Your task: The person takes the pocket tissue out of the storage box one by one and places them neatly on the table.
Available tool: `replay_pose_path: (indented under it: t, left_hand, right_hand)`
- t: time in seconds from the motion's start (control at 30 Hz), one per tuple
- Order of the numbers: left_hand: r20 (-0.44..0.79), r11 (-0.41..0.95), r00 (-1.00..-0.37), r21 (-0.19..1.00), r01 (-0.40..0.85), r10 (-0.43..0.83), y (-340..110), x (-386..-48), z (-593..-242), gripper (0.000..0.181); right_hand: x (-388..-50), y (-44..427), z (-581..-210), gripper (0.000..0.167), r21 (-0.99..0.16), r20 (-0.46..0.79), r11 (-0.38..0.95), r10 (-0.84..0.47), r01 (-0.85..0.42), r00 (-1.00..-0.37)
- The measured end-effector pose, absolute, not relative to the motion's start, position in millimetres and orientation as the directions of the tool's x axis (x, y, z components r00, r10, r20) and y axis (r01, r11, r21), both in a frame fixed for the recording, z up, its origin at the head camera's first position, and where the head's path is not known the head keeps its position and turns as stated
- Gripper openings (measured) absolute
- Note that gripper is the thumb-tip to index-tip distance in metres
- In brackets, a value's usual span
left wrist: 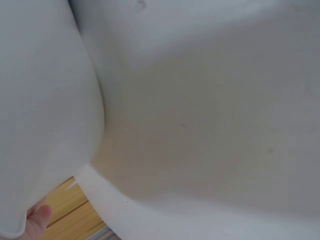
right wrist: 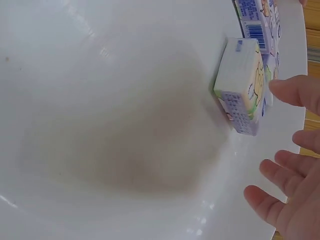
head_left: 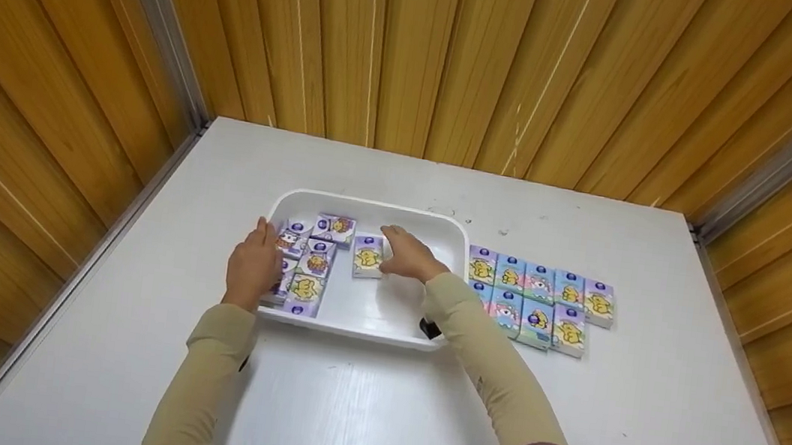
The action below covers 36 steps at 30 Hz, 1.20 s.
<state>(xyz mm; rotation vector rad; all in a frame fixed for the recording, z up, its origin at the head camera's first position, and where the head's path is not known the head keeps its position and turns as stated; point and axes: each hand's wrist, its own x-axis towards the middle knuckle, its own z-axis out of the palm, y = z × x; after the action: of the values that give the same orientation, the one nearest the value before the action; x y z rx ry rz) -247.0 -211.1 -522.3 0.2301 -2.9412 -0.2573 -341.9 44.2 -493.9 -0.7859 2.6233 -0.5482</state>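
Observation:
In the head view, the left hand rests along the left wall of a white tray, fingers fairly straight. Part of that left hand shows past the tray's rim in the left wrist view. The right hand is above the tray, just right of a lone small pack with a yellow cartoon figure. In the right wrist view, fingers of the right hand are spread, the thumb close to the lone pack, with no grip seen. More purple-and-white packs lie in the tray's left part.
Right of the tray, several colourful packs stand in two adjoining rows on the white table. A small black object shows by the right wrist. Wood-patterned walls surround the table's back and sides.

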Motion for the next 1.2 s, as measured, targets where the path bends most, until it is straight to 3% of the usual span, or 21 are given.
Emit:
replay_pose_path:
  t: [0.13, 0.4, 1.2]
  left_hand:
    - [0.184, 0.974, -0.970, 0.189, -0.125, -0.161, -211.2, -246.3, -522.7, 0.054]
    - [0.180, 0.971, -0.968, 0.194, -0.141, -0.176, -209.4, -247.5, -522.1, 0.053]
    - [0.217, 0.976, -0.963, 0.184, -0.120, -0.159, -212.1, -248.5, -526.2, 0.052]
  right_hand:
    - [-343.4, 42.6, -499.9, 0.086, -0.473, -0.268, 0.771, -0.587, -0.427, -0.764]
    - [-346.2, 36.5, -509.7, 0.091, -0.473, -0.311, 0.779, -0.584, -0.411, -0.750]
    - [-343.4, 29.6, -519.3, 0.079, -0.419, -0.321, 0.807, -0.560, -0.416, -0.763]
